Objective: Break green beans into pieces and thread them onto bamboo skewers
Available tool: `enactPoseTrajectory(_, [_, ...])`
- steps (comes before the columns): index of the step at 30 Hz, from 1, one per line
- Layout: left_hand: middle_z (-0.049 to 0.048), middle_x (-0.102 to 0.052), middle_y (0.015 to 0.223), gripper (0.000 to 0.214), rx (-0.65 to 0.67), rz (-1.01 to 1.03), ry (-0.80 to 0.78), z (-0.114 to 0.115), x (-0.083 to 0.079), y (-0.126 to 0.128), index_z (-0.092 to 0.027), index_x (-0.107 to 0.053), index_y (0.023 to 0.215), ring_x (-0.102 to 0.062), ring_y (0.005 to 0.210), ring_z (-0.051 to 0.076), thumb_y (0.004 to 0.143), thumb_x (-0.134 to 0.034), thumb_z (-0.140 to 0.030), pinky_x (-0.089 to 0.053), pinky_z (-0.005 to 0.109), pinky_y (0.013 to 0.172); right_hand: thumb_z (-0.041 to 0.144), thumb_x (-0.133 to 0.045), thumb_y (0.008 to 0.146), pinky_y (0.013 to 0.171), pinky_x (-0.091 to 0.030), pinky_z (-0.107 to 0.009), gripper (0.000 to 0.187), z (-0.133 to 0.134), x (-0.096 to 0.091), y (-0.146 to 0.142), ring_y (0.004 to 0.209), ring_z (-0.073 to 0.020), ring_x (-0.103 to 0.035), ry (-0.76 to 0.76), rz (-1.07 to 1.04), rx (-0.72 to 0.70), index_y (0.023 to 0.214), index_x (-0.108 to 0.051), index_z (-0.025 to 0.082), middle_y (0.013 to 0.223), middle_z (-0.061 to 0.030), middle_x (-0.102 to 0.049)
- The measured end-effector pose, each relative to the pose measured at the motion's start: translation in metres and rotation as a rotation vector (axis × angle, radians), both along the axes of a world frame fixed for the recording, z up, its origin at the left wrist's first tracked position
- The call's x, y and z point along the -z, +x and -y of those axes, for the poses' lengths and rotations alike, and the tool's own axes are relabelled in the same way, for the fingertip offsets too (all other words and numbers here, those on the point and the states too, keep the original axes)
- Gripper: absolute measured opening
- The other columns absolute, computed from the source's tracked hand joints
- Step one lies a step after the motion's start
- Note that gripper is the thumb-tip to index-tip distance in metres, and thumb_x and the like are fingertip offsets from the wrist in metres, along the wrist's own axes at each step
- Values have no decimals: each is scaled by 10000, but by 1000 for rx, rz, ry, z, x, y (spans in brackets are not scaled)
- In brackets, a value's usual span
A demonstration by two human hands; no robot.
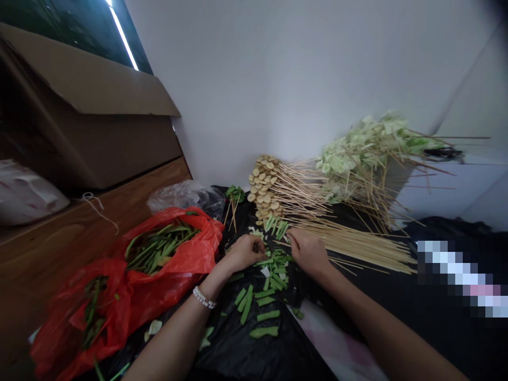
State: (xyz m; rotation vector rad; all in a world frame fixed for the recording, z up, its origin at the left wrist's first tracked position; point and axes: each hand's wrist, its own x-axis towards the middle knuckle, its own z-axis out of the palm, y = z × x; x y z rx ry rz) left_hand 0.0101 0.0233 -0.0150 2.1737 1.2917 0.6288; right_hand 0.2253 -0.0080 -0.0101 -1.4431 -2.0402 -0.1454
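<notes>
My left hand [246, 251] is over the near pile of cut green bean pieces [278, 267], its fingers curled inward; anything between the fingertips is hidden. To its right, my right hand [310, 251] is closed, with thumb and fingers pressed together beside a small row of green bean pieces [277, 226]. Whether a stick runs from that row into the grip does not show clearly. Bare bamboo skewers [369, 247] lie in a long bundle just past the right hand. Larger bean pieces [264, 332] are scattered closer to me on black plastic [238, 354].
Skewers of round tan slices [264, 182] and skewers of pale leafy greens [365, 140] are stacked against the wall. A small green bundle on sticks [235, 193] stands left of them. A red plastic bag [194, 256] holds long green beans [162, 246]. A cardboard box [119, 143] is at left.
</notes>
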Motion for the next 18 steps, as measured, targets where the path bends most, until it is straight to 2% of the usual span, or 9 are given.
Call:
enactPoseTrajectory(3, [-4,-640,680,129,-31,58,13,0,-3,1,-175,-672,745,-532,617,128,678,-683,-284,-349,219,560,229,-405,928,698,-386,-245,247,0,0,0,778,-162,-611,12,-2,2,928,-649,193,863,-52,-695])
enactPoseTrajectory(10, [32,-687,740,179,-245,344,65,-10,-6,-3,-172,-700,815,-585,674,151,693,-708,-303,-423,244,644,232,-403,926,704,-393,-248,252,0,0,0,778,-164,-605,19,-21,-24,929,-651,193,871,-56,-694])
enactPoseTrajectory(12, [49,-704,757,238,-297,516,-18,-13,-6,-4,-161,-718,850,-607,698,161,672,-737,-318,-443,251,665,230,-400,926,711,-395,-248,253,1,0,-1,779,-165,-604,20,-33,-45,925,-650,189,869,-56,-693])
enactPoseTrajectory(16, [54,-722,777,304,-369,948,-369,-14,-10,-3,-129,-717,855,-625,683,131,617,-800,-299,-469,232,670,237,-391,936,726,-399,-241,259,5,0,-6,793,-162,-613,5,-52,-107,938,-647,193,876,-48,-693])
enactPoseTrajectory(18, [49,-723,792,280,-382,1098,-506,-12,-14,-2,-125,-712,847,-627,674,104,617,-812,-250,-475,205,657,236,-391,938,726,-401,-241,258,8,0,-8,798,-161,-621,-8,-49,-119,953,-646,197,889,-45,-696])
